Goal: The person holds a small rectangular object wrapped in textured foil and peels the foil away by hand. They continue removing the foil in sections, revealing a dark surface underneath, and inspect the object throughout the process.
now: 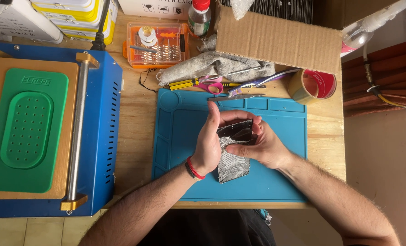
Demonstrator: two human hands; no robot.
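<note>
- Holding a phone panel point(234, 155) up over the blue work mat point(280, 182) with both hands; its underside looks smeared with whitish-grey residue.
- Left hand point(209, 143) is curled round the panel's left edge, fingers wrapped over the top.
- Right hand point(264, 146) grips the right side, thumb pressed on the dark upper part.
- Behind the mat: tweezers point(236, 97), screwdrivers with yellow handles point(184, 83), a grey rag point(212, 66), a tape roll point(311, 85).
- Blue machine with a green pad point(27, 130) sits well off to the left.

A wooden workbench point(134, 114) stands over pale floor tiles point(11, 230).
</note>
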